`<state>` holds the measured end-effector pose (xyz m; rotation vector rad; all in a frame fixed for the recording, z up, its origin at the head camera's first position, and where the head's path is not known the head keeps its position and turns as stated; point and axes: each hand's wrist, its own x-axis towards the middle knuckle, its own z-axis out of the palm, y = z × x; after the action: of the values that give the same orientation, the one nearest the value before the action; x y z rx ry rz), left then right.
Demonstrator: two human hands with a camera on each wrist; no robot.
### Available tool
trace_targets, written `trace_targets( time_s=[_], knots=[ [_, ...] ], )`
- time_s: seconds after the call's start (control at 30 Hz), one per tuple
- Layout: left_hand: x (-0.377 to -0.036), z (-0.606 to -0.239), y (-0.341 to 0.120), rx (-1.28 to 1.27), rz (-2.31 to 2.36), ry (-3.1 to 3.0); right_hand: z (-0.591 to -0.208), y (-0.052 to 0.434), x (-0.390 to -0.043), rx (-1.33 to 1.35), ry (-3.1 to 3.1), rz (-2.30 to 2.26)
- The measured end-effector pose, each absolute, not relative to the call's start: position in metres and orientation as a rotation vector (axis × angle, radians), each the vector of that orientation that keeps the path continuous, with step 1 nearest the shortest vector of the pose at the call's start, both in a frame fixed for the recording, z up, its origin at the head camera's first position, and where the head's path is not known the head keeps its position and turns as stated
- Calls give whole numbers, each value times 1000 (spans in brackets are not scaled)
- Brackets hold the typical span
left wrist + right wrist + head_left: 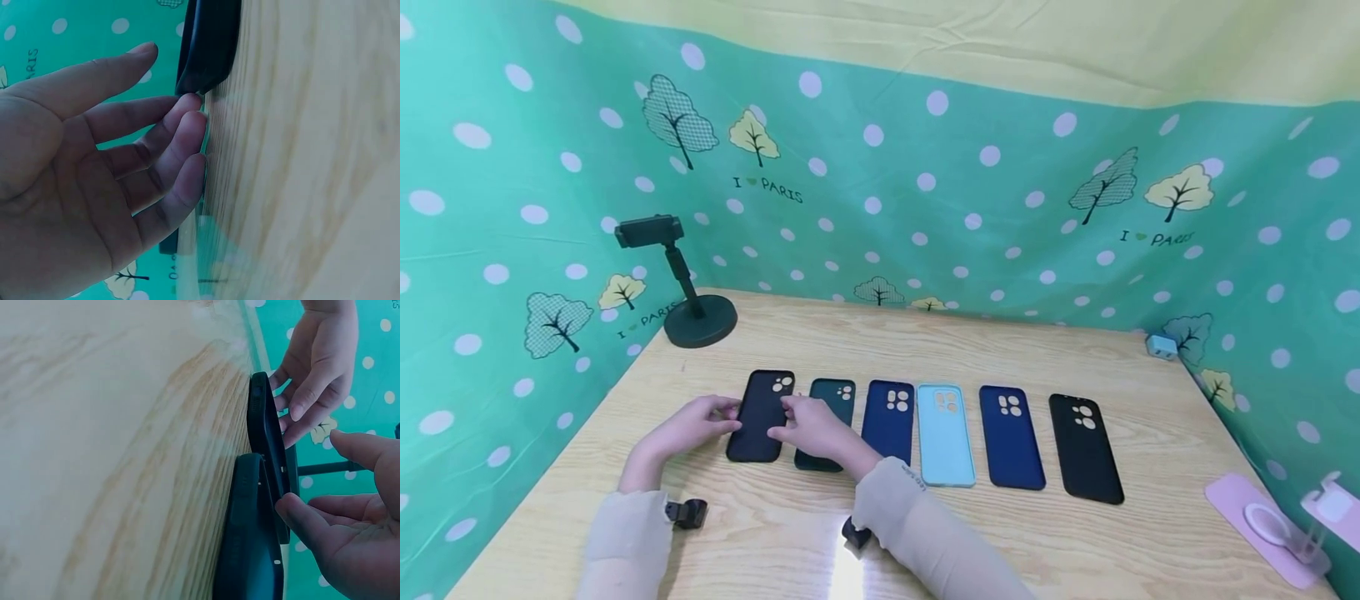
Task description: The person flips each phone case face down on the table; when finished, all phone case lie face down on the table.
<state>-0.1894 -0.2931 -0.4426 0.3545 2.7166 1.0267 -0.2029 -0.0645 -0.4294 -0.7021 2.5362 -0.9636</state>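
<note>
A black phone case (758, 433) lies at the left end of a row of phone cases, cut-outs at its top right. My left hand (696, 425) is at its left edge; in the left wrist view, loosely bent fingertips (190, 103) touch the case's edge and the thumb stands apart. Over the opposite edge is my right hand (820, 429), thumb and fingers spread apart in the right wrist view. That hand partly covers the dark green case (842, 408) beside it. Further right lie a navy case (886, 425) and a light blue case (945, 437).
Another navy case (1011, 442) and a black case (1084, 450) finish the row. A black phone stand (700, 321) stands at the back left. At the right are a small blue plug block (1162, 347) and a pink stand (1240, 508) with a white ring.
</note>
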Motion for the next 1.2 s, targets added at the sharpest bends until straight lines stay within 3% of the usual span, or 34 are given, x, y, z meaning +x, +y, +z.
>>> trace_targets(
  time_s=[1.2],
  knots=[
    [-188,-436,-296,232,1371,2547,-444,-76,-200,-512,2333,-1368]
  ],
)
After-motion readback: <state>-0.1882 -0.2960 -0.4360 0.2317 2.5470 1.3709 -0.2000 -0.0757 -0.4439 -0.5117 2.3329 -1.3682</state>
